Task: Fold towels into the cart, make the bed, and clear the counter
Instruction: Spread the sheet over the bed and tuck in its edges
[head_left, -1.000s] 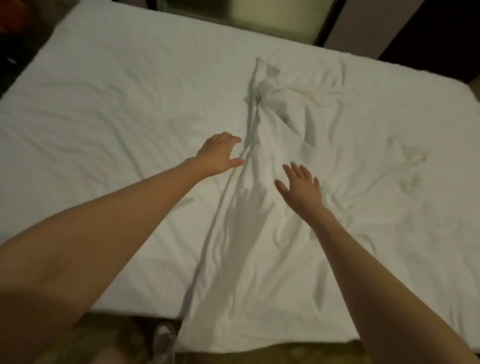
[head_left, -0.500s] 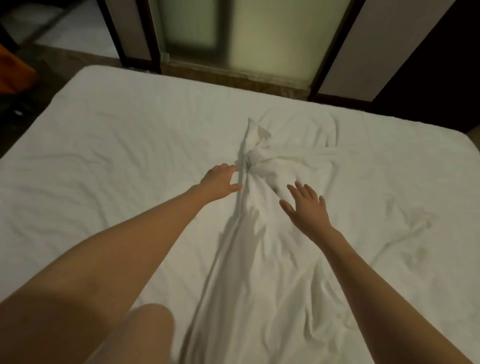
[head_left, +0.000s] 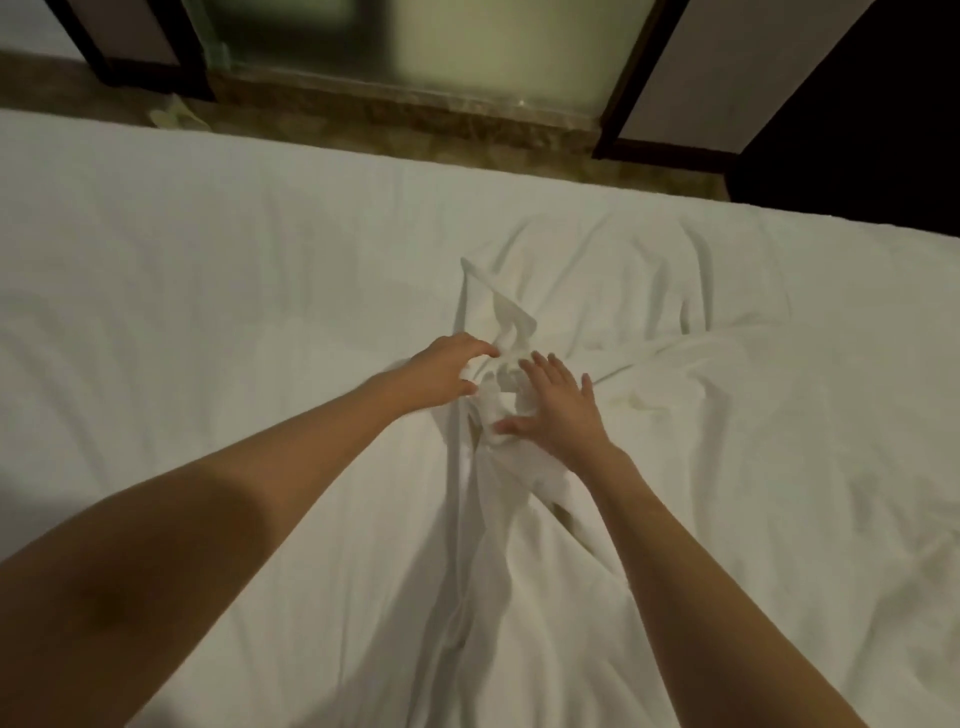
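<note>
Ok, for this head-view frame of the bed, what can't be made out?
- Left hand: its fingertips curl at the bunched sheet; whether they pinch it is unclear, folds hide them.
- Right hand: its palm side is hidden by the hand itself.
- Bed: near, left and right edges are cut off by the frame.
- Pale object on the floor: blurred and too small to identify.

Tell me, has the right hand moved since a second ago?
Yes. The right hand has reached forward and leftward, up the bunched ridge of the sheet, and now lies spread on the crumpled knot beside the left hand.
</note>
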